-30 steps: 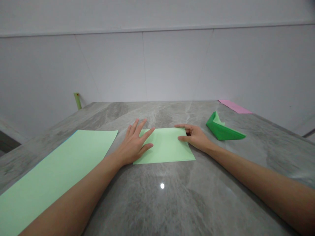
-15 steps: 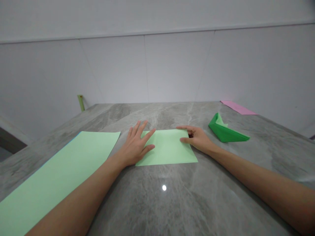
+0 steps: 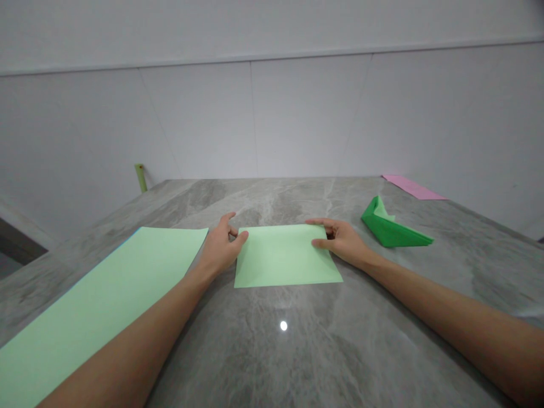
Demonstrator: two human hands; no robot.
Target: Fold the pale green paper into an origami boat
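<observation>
Left hand (image 3: pixel 221 249) sits at the far left corner of a folded sheet (image 3: pixel 285 258) of pale green paper, its forearm reaching in from the lower left. The fingers are curled in, the index finger lifted a little above the others, and the thumb tip touches the corner. Whether the fingers actually pinch the paper there cannot be told. Right hand (image 3: pixel 344 241) comes in from the lower right with a long straight forearm and takes hold of the far right corner. Its thumb presses on top of the sheet, the index finger stretches along the far edge, and the other fingers curl in behind the right edge. Between the two hands the folded sheet lies flat on the grey marble table (image 3: pixel 297 357), near its middle, with its near edge facing the person. Just left of the left hand lies a large open sheet (image 3: pixel 106 300) of the same pale green, running off towards the near left. Beyond the right hand, near but apart, stands a dark green paper boat (image 3: pixel 393 229), and a pink sheet (image 3: pixel 414 187) lies at the far right edge by the white wall (image 3: pixel 272 113).
</observation>
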